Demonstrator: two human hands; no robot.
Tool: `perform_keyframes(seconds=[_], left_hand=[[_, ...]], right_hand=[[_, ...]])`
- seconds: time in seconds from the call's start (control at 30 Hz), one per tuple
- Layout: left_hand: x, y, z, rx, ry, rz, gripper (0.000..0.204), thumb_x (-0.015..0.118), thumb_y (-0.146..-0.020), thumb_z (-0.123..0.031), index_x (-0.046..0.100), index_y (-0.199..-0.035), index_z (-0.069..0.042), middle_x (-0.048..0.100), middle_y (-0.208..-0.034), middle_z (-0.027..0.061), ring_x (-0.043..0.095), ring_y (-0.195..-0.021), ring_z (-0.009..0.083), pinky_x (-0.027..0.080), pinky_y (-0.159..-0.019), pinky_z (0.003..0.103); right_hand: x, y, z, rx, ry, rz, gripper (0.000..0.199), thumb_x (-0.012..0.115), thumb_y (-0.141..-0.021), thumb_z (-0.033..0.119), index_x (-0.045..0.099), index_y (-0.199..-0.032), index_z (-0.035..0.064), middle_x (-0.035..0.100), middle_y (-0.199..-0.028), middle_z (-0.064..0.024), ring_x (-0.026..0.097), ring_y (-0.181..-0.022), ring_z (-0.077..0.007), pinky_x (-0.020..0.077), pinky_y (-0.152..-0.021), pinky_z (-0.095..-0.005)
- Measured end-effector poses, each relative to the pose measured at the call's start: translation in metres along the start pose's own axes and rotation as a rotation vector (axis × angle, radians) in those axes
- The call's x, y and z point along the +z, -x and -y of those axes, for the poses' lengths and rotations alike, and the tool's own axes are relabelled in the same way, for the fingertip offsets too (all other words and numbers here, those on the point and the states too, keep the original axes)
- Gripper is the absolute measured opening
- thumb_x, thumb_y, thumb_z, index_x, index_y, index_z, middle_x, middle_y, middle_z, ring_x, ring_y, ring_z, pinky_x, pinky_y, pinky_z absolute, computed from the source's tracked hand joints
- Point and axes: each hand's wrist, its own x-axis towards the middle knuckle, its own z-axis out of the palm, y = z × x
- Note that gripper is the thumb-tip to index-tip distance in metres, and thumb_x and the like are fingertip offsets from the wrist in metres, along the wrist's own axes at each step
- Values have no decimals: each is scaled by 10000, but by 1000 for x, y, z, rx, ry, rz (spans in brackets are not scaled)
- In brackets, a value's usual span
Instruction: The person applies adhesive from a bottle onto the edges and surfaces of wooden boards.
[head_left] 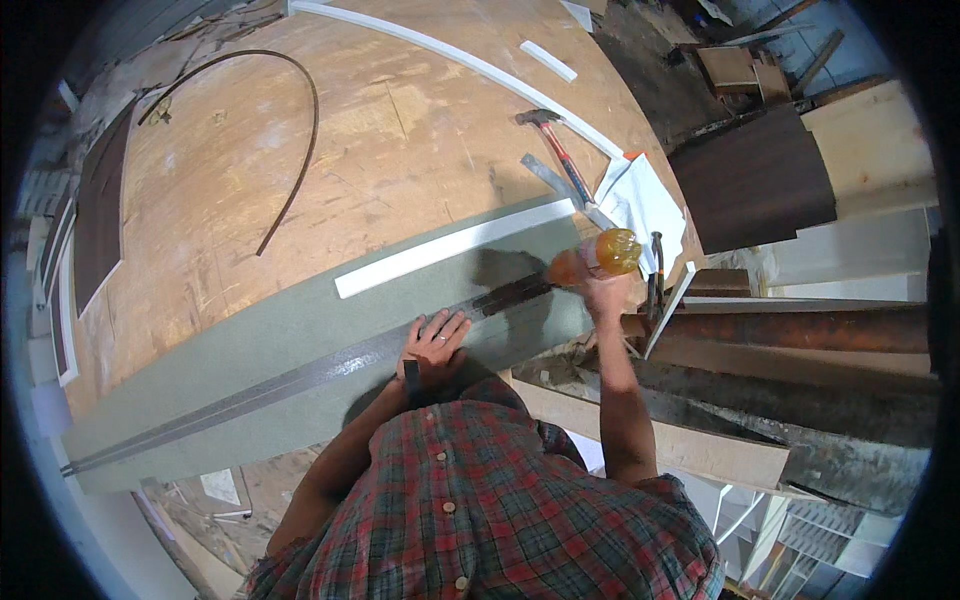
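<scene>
My right hand (603, 292) is closed around a clear plastic bottle with yellow-orange liquid (619, 252), which lies tilted over the right end of a grey-green board (400, 270). Along this board runs a long dark grey strip (250, 392). Part of it shines beside my left hand, and its right end looks darker. My left hand (435, 340) rests on the strip with its fingers stretched out, gripping nothing. Beyond the strip, a white flat bar (455, 247) lies on the same board. The bottle's mouth cannot be made out.
A claw hammer (562, 155) lies on the wooden tabletop (400, 130) near a white sheet (640, 205). A dark pliers-like tool (656, 270) sits right of the bottle. A brown curved strip (313, 130) and a long white strip (450, 52) lie farther off. Dark panels (755, 185) stand at right.
</scene>
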Motion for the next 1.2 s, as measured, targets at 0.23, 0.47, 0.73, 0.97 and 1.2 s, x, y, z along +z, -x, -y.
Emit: perform_keyframes(seconds=[0.23, 0.47, 0.73, 0.97, 1.2], left_hand=[[-5, -4, -6, -23, 31, 116, 578, 564, -937, -346, 422, -1466, -161, 412, -1523, 36, 361, -1408, 257, 263, -1150, 526], [1, -7, 0, -9, -13, 126, 577, 526, -961, -361, 394, -1484, -154, 384, -1544, 41, 332, -1427, 259, 227, -1167, 524], [-33, 4, -7, -112, 182, 125, 562, 476, -983, -379, 404, -1484, -135, 330, -1579, 67, 283, -1456, 307, 184, -1173, 548], [-100, 120, 53, -605, -105, 83, 604, 458, -984, -411, 364, -1516, -141, 259, -1609, 113, 227, -1475, 360, 142, -1171, 580], [-96, 177, 87, -603, -233, 174, 691, 423, -984, -499, 272, -1557, -143, 190, -1633, 108, 167, -1500, 346, 135, -1172, 589]], right_hand=[[-20, 6, 8, -105, -64, -40, 379, 841, -759, 190, 640, -1026, 11, 691, -959, -62, 658, -874, -152, 526, -799, -308], [14, 36, -2, -345, -327, 92, 348, 790, -827, 214, 643, -1094, 47, 685, -1006, -59, 661, -928, -183, 529, -828, -324], [-44, -1, -2, -261, -71, -168, 330, 822, -780, 106, 678, -1049, -19, 710, -988, -108, 685, -844, -218, 539, -785, -343], [61, 113, 45, 51, -377, 264, 608, 846, -772, 151, 525, -1264, -5, 626, -1172, -123, 616, -1095, -199, 545, -896, -377], [151, 200, 112, -295, -393, 539, 596, 881, -711, 130, 573, -1212, 34, 644, -1163, -98, 625, -1039, -144, 523, -907, -323]])
